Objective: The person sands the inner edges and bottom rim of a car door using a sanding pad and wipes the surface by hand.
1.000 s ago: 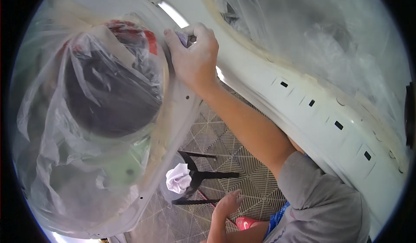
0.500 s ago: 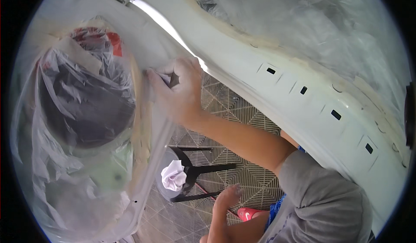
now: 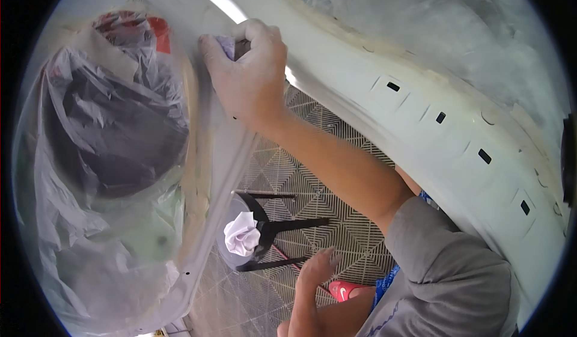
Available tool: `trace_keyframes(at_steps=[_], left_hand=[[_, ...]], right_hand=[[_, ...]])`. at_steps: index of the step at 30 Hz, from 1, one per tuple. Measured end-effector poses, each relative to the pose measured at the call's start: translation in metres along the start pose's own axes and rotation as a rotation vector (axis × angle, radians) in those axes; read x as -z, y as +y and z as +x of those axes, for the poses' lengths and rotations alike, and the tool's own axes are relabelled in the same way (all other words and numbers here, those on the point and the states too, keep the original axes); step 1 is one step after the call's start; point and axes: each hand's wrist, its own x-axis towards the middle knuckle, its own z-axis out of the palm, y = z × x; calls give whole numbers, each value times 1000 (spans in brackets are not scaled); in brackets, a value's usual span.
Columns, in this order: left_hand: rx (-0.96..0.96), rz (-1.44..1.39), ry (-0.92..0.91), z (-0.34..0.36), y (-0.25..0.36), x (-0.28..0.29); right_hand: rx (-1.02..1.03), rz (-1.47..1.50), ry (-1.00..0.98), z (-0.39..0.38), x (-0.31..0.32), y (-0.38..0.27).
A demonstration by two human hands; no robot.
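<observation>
My right hand (image 3: 252,75), dusted white, presses against the pale door panel (image 3: 219,114) near its upper edge. Pinched between thumb and fingers is a small lavender piece of sandpaper (image 3: 226,46), mostly covered by the hand. Low in the picture my left hand (image 3: 317,268) hangs near my knee, its fingers loosely stretched and nothing visible in them. Clear plastic film (image 3: 114,132), edged with tan masking tape (image 3: 191,132), covers the door's opening just left of my right hand.
A dark round stool (image 3: 258,205) with black legs stands below, a crumpled whitish cloth (image 3: 242,233) on its seat. White car bodywork (image 3: 421,105) with small slots runs diagonally along the right, under plastic film higher up. Grating-patterned tiles (image 3: 312,174) cover the floor.
My right hand has slid upward along the door panel with the sandpaper still in it. The whole view has shifted slightly. My left hand stays in about the same place.
</observation>
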Motion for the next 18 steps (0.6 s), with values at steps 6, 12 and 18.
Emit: trace_keyframes(at_steps=[6, 12, 18], left_hand=[[66, 35, -19, -1, -12, -1], [31, -36, 11, -6, 1, 7], [34, 55, 12, -8, 5, 1]], right_hand=[[118, -93, -7, -41, 10, 13], [-123, 17, -29, -33, 8, 6], [29, -41, -141, 14, 4, -5]])
